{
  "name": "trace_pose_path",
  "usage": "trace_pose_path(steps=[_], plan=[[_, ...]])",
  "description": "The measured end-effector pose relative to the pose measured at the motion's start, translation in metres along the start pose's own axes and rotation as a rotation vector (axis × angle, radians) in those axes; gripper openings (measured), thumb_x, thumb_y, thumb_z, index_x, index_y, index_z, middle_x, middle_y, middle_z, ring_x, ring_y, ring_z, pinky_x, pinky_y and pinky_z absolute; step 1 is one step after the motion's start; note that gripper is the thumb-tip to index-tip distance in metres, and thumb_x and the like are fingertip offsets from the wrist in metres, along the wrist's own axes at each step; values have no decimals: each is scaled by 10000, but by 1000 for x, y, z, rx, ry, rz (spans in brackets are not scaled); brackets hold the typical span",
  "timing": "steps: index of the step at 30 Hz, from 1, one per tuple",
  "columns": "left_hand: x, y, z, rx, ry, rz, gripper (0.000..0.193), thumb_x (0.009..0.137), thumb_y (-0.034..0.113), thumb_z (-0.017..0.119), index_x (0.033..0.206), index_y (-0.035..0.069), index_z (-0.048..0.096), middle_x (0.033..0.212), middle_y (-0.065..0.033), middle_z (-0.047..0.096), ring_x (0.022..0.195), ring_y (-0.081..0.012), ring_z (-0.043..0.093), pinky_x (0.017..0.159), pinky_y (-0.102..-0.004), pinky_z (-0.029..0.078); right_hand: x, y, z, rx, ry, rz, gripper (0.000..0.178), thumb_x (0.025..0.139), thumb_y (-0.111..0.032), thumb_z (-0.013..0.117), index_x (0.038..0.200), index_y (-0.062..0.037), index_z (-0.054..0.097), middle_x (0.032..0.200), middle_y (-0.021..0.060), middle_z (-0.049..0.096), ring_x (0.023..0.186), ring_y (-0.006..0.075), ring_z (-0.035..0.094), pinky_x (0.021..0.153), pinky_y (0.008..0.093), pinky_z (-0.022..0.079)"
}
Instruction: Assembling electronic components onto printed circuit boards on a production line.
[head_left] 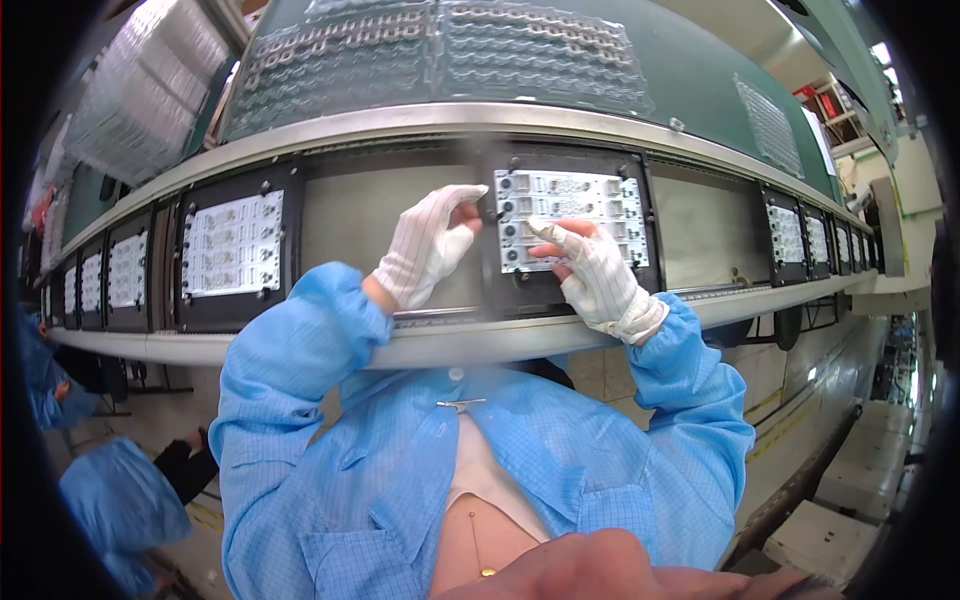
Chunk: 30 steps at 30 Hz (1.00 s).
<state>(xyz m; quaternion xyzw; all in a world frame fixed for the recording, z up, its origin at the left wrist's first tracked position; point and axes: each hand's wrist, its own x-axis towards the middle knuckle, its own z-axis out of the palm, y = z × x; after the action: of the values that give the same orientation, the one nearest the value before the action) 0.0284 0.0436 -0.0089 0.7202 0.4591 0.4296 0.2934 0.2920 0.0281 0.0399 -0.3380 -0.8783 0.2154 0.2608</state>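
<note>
Both hands at the silver rectangular metal fixture plate (622, 187), which sits in a square black carrier (575, 156) on the metal-railed conveyor line (420, 349), front and right of centre. Plate has rows of small pale fittings, plus a column of round black pieces (510, 230) down its left side.

Left hand (428, 250), white striped fabric glove: half open, fingers curved, thumb apart from index, tips just beside the plate's left edge. Nothing visible in it. Right hand (598, 282), matching glove, some fingertips bare: above the plate's lower middle, index and thumb side reaching left, fingers loosely bent. Can't tell if it touches the plate or pinches a small part; too small, partly hidden.

Doing it well, my judgement: fingertip contact only, light and straight down, one row at a time; palm and cuff clear of neighbouring fittings, since a dragging glove could snag or shift them. Left hand best used steadying the carrier rim, not shading the black pieces. Looser gloved tips likely feel less, so check seating by eye.

Behind: clear moulded plastic trays (540, 60) on the green worktop (690, 75). More loaded carriers (190, 305) left.
</note>
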Motion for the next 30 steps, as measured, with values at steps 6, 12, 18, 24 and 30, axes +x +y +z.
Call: trace_pose_path(steps=[6, 12, 18, 24, 30], plan=[[-10, 21, 10, 110, -125, -53, 1072, 588, 197, 937, 1493, 125, 368, 1069, -104, 455, 880, -221, 506, 788, -352, 519, -15, 49, -41, -307, 443, 472, 684, 767, -12, 691, 1420, -116, 515, 969, 87, 683, 938, 271, 615, 878, 399, 482], [-9, 26, 24, 261, -49, -30, 1135, 539, 205, 940, 1491, 87, 334, 1135, -197, 484, 1020, -387, 540, 884, -436, 485, -36, 82, -46, -246, 516, 580, 643, 762, -59, 730, 1380, -112, 559, 878, 60, 721, 939, 243, 630, 901, 386, 474], [-14, 19, 31, 221, -39, 1, 1145, 532, 142, 947, 1486, 37, 322, 1201, -193, 491, 1085, -347, 516, 980, -415, 438, -43, 86, -44, -13, 528, 662, 591, 777, -60, 717, 1349, -92, 568, 871, 45, 725, 917, 211, 646, 874, 365, 497], [-9, 29, 28, 214, -54, -147, 1136, 498, 118, 956, 1463, 47, 359, 1183, -167, 490, 1048, -304, 518, 965, -384, 445, -38, 95, -54, 147, 371, 503, 527, 800, -39, 682, 1322, -55, 608, 859, 59, 702, 821, 151, 631, 791, 294, 506], [3, 42, 48, 32, -119, 153, 875, 725, 214, 851, 1438, 29, 381, 1294, -230, 527, 1207, -389, 497, 1042, -427, 416, -27, 68, -81, 389, 363, 531, 482, 870, -65, 650, 1350, -58, 602, 924, 25, 586, 879, 130, 571, 816, 273, 488]])
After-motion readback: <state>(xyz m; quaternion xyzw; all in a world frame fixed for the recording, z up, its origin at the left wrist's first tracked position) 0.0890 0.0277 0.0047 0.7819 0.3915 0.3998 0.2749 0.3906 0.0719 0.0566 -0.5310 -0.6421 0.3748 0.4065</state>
